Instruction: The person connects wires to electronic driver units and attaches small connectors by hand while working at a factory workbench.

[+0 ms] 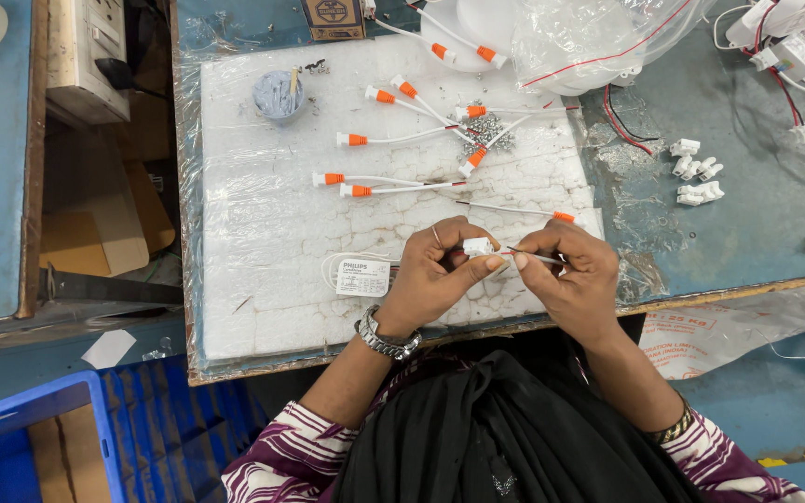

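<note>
White plastic connector block sits pinched between the thumb and fingers of the left hand, low in the middle of the frame, above a white foam sheet. Right hand grips a thin screwdriver, whose tip meets the connector. Just left of the hands lies a small white labelled driver box with coiled white wire. Further up the sheet, several white leads with orange plugs fan out around a pile of small screws. A grey round pot stands at the sheet's upper left. Loose white connector blocks lie on the blue bench, right of centre. A clear plastic bag fills the top.
</note>
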